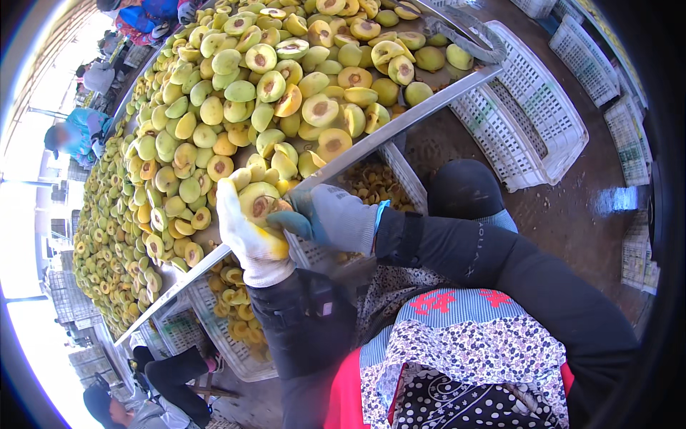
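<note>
My left hand (248, 239), in a white glove stained yellow, grips a halved peach (256, 201) with its brown centre facing up. My right hand (334, 214), in a grey glove with blue-coated fingers, is closed right against the peach's cut face. Whatever its fingers hold is hidden. Both hands meet over the metal edge (371, 143) of a sloping table. Heaped on that table are many green-yellow peach halves (207, 136), some cut side up with brown hollows, others skin side up.
Below the table edge stand a white crate (243, 365) of yellow peach pieces and another holding brownish scraps (375, 182). White plastic baskets (529, 100) rest on the wet floor at right. Other people sit along the table's left side, one in blue (78, 136), another at lower left (171, 386).
</note>
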Tool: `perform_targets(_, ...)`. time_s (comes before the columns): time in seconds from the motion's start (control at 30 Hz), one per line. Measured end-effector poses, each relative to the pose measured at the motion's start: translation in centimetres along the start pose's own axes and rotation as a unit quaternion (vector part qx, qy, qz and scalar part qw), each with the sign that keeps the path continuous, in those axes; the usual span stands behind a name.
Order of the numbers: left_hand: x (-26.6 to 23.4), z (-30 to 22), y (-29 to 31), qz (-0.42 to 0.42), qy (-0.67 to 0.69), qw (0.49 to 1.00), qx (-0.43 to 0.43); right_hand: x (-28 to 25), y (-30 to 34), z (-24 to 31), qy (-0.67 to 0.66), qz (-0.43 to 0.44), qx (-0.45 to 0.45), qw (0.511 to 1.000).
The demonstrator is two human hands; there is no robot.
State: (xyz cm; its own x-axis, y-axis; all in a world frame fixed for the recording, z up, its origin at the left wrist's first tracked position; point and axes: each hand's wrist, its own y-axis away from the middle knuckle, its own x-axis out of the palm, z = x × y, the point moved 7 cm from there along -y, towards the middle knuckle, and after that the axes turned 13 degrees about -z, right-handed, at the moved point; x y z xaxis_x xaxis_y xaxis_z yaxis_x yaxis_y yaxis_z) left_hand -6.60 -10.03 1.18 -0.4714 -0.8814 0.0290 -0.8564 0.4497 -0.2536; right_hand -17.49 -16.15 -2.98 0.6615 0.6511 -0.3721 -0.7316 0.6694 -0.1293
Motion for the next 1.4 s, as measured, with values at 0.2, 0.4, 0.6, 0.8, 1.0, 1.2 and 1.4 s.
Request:
perform_targets(0.2, 0.5, 1.3, 1.0, -0.103, 0.213, 0.956, -0.175, 0.9, 0.6, 0.2, -0.127, -0.023, 0.031, 0.991)
perform_targets(0.4, 0.3, 1.6, 0.6, -0.080, 0.174, 0.966, -0.175, 0.4, -0.1, 0.3, -0.089, -0.031, 0.025, 0.995)
perform_targets(0.6, 1.1, -3.5, 0.8, 0.013, -0.250, 0.912, 0.324, 3.7, -0.4, -2.4, -0.096, -0.015, 0.035, 0.995)
perform_targets(0.8, 1.2, -2.4, 1.4, 0.035, -0.259, 0.926, 0.272, 2.5, 0.9, -1.3, -0.176, 0.009, 0.059, 0.983)
perform_targets(1.0, 1.1, -1.0, 2.1, -0.004, 0.003, 1.000, -0.021, 0.3, 1.3, -0.1, -0.132, -0.048, 0.069, 0.988)
perform_targets(1.2, 1.8, -4.1, 2.0, 0.005, -0.222, 0.913, 0.342, 1.6, 0.8, -1.2, -0.170, -0.039, 0.067, 0.982)
perform_targets(1.4, 1.5, -1.3, 0.2, 0.013, 0.013, 1.000, 0.013, 4.2, 0.6, -2.4, -0.284, -0.016, 0.106, 0.953)
